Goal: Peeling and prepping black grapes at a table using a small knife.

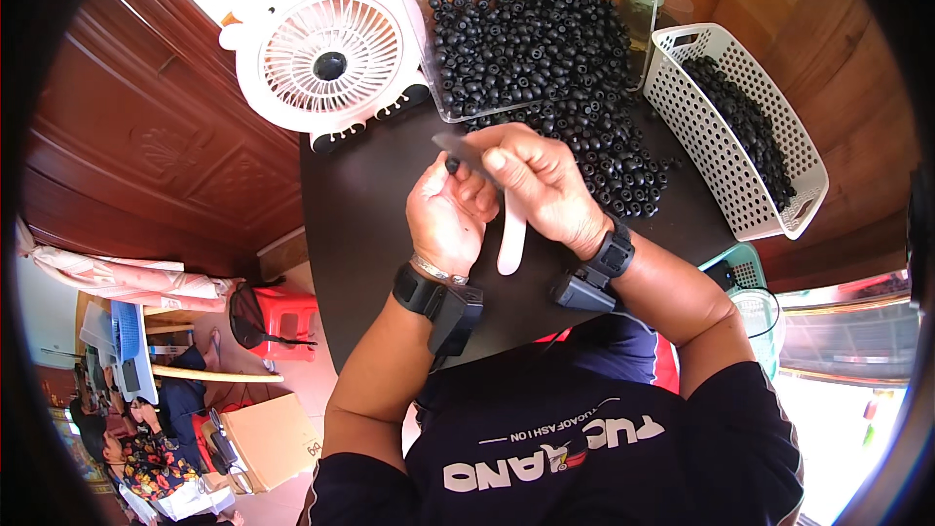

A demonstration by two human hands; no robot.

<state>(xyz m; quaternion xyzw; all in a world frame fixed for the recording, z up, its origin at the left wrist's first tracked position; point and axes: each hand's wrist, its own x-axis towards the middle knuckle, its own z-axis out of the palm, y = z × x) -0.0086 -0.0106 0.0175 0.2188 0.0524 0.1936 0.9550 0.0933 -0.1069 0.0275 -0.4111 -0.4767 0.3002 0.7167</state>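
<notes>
My left hand (448, 219) is turned palm up. It pinches a small black rounded part (452, 166) between thumb and fingers. My right hand (541, 180) is closed around a knife (513, 239), whose pale pinkish handle sticks out below the fist. Its grey blade (456, 146) lies across the top of the small part, near my left thumb. Whether the edge touches the part cannot be made out. Just beyond both hands spreads a loose heap of black, bead-like parts with holes (609, 161) on the dark table (375, 205).
A clear plastic bin (453, 117) full of such parts stands at the back. To the right is a white perforated basket (726, 190) with more black pieces. A white fan (331, 63) stands back left. Another person (146, 448) sits at the lower left, near a red stool (282, 321).
</notes>
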